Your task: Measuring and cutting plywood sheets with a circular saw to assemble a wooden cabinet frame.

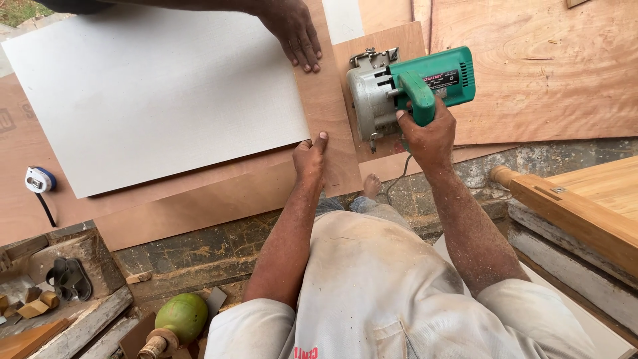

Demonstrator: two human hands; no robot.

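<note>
Circular saw in right fingers, left fingers on plywood strip

The plywood strip serves as landmark. A large board lies just left of it, on wider plywood. A circular saw sits just right of the strip. The right hand is on the saw; the left hand rests on the strip's near end. Another person's hand presses its far end. A tape measure lies far left.

Green circular saw with silvery guard; pale grey sheet; reddish-brown plywood strip; possibly green coconut.
</note>
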